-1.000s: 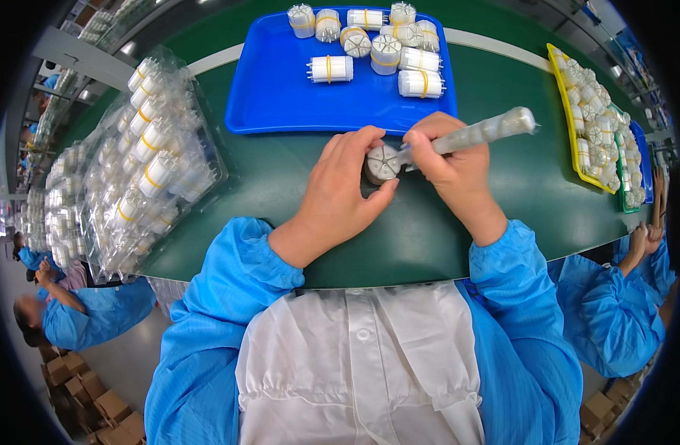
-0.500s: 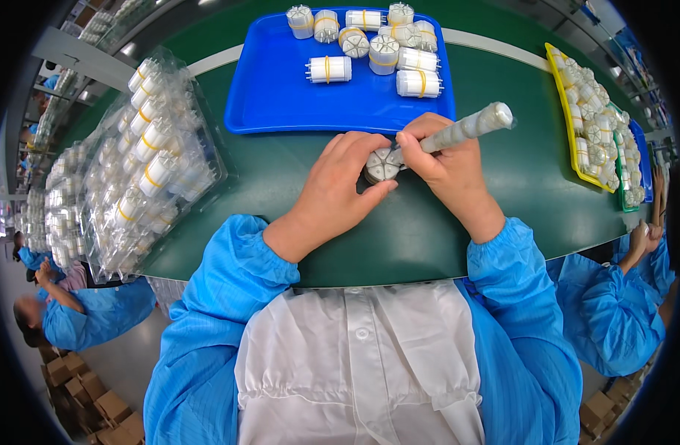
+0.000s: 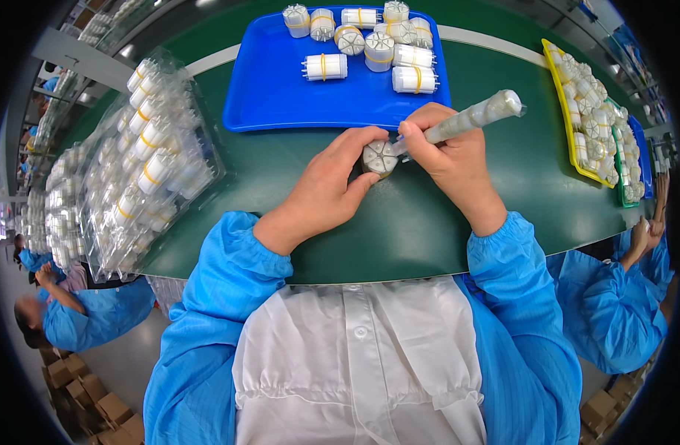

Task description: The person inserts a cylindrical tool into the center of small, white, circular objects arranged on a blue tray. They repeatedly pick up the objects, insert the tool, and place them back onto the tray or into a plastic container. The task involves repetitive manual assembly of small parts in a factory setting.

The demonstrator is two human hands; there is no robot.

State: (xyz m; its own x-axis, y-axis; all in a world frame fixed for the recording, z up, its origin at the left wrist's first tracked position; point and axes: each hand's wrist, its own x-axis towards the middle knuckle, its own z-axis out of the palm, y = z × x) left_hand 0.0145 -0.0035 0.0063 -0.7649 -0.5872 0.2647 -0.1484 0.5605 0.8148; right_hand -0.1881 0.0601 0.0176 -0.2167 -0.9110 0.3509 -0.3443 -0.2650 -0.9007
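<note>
White cylinder (image 3: 378, 159), one, is upright over the green surface (image 3: 340, 248), spoked end up, between the surface's near edge and the blue tray (image 3: 281, 104). The left hand (image 3: 318, 185) pinches it between thumb and fingers; the right hand (image 3: 455, 159) grips one whitish tool (image 3: 479, 117), tip at the cylinder. Surface stretches rightward to the yellow tray (image 3: 564, 105). Eleven more cylinders occupy the blue tray's far part.

A head-worn fisheye camera is looking down from close above the near edge of the table (image 3: 332, 256), facing across it.
</note>
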